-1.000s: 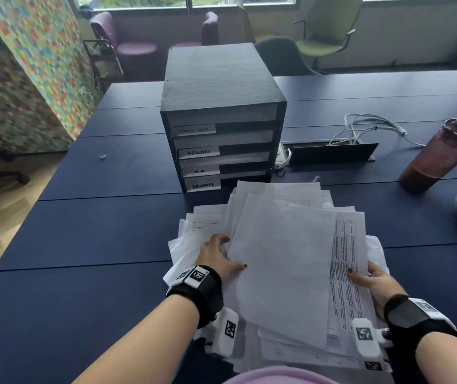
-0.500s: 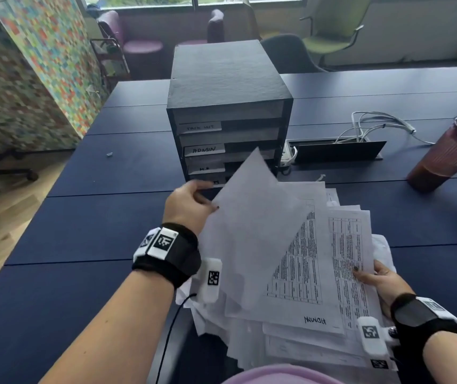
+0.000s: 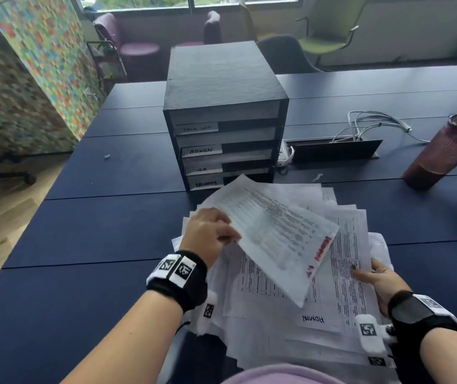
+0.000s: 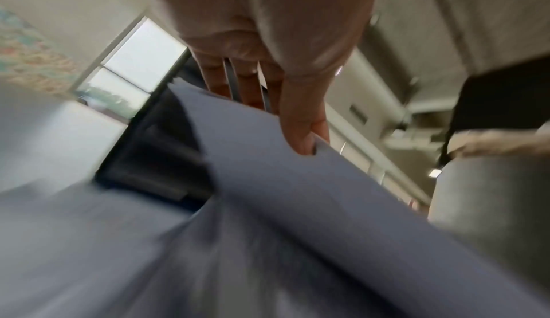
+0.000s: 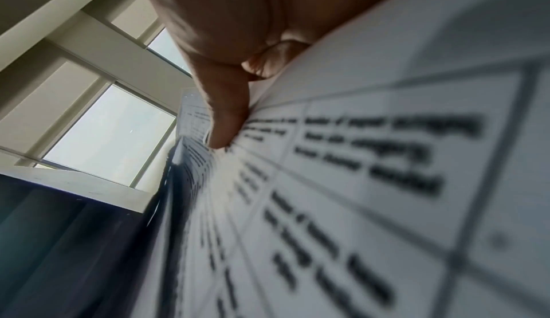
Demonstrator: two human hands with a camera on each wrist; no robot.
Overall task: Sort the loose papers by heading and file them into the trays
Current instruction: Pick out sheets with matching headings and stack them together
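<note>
Most papers lie unfiled. Head view: 1 thin, floppy printed sheet hangs pinched in the left hand over the loose pile on the tabletop, before the boxy black trays. Left wrist: fingers clamp its blurred edge. Right wrist: the right hand pinches the pile's grid-printed top page under its thumb.

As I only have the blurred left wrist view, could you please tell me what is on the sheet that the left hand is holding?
Observer: The left hand pinches a lifted sheet of printed lines, with red writing near one end, too blurred to read.
Operator: Thank you; where is the right hand?
Observer: It grips the right edge of the paper pile, thumb on top.
Operator: Is any heading legible?
Observer: Yes, the sheet beneath reads ADMIN, like the second tray's label.
</note>
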